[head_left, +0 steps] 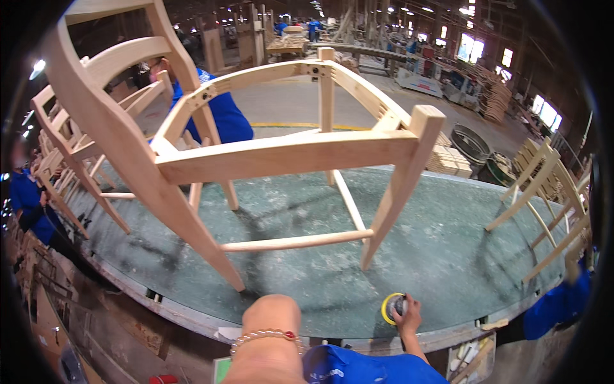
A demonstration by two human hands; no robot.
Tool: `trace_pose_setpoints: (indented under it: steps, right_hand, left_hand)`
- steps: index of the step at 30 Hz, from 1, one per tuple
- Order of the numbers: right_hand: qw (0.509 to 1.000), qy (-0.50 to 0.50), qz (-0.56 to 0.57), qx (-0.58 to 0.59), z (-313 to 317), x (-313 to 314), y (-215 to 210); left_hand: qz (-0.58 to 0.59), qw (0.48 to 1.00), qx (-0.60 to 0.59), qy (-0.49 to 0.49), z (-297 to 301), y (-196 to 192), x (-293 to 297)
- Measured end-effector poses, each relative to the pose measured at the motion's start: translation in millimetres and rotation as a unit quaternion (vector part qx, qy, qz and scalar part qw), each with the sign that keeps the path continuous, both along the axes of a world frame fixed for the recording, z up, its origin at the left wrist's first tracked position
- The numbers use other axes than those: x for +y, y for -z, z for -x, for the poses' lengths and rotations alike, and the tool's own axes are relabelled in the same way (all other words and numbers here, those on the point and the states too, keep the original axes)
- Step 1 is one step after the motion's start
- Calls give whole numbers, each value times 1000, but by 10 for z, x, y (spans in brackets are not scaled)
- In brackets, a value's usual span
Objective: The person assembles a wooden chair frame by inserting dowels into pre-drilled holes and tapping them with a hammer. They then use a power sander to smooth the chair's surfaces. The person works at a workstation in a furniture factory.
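A bare pale wooden chair frame [288,157], with no seat in it, stands on the green tabletop [300,281] in front of me. Its curved back rises on the left, and a round stretcher [297,241] joins two of its legs. Low at the right, near the table's front edge, my right hand [409,313] is closed round a palm sander [393,308] with a yellow rim and dark middle. My left hand [272,313] is close to the camera, below the chair's nearest leg; a beaded bracelet [265,335] circles the wrist. Its fingers are hidden.
More chair frames stand on the table at the left [80,147] and right [543,198]. A person in blue [220,115] is behind the chair; another person [35,205] stands far left. A blue sleeve [559,307] shows at right. Stacked wood pieces [449,161] lie beyond the table.
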State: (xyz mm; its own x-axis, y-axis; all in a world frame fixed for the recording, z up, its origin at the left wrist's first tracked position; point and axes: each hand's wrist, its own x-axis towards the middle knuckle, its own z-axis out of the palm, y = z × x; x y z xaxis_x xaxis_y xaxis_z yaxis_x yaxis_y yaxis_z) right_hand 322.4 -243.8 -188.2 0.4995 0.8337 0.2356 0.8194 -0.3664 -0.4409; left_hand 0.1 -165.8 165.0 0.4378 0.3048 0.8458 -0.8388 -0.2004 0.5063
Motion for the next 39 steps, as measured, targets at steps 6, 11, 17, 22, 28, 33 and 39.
trace_pose_setpoints:
  steps: [6,11,17,22,28,33,39]
  right_hand:
    - [1000,6,15,1,8,-8,-24]
    - [1000,7,19,-10,10,13,-73]
    - [1000,-2,-2,-3,-26,31,-13]
    - [999,17,27,-10,54,-61,-101]
    - [999,22,28,4,49,13,-108]
    - [1000,10,8,-15,40,7,-128]
    - [1000,16,13,0,30,-7,-125]
  left_hand:
    - [2,1000,20,2,24,-18,14]
    - [-4,999,31,9,29,-33,-6]
    - [-1,999,27,22,56,-9,125]
    - [-2,999,36,32,108,53,81]
    - [1,999,38,28,131,52,105]
    - [4,998,50,26,87,23,74]
    - [7,997,71,30,35,19,110]
